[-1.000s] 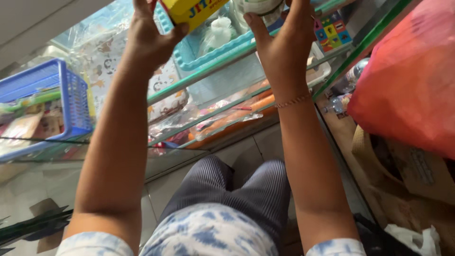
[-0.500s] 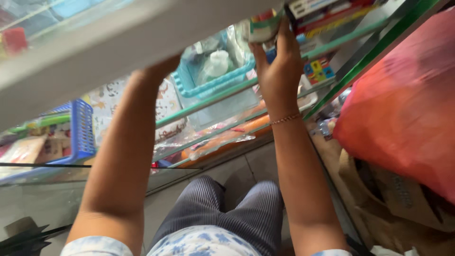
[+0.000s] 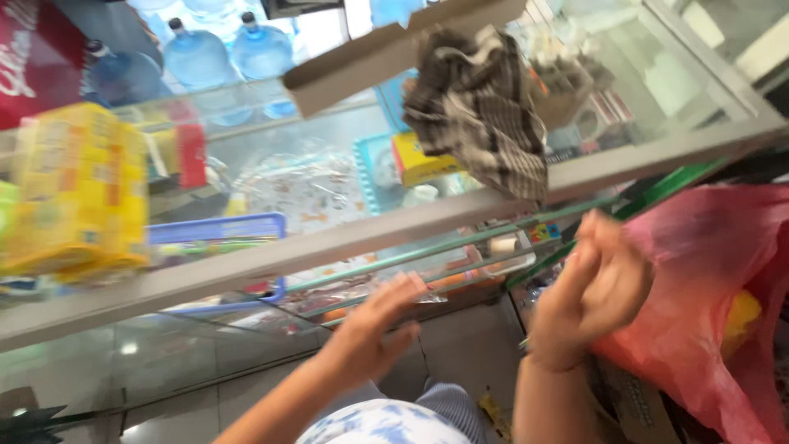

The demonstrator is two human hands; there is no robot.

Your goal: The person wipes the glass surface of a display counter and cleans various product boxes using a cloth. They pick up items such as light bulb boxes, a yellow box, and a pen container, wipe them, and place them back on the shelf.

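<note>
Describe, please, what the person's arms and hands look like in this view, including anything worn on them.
Both forearms are bare, with no sleeves reaching them. The left hand wears no glove, and no ring or band shows on it. The right hand is also ungloved; it is blurred, so any bracelet at the wrist cannot be made out. Below the arms shows a white garment with blue patches.
</note>
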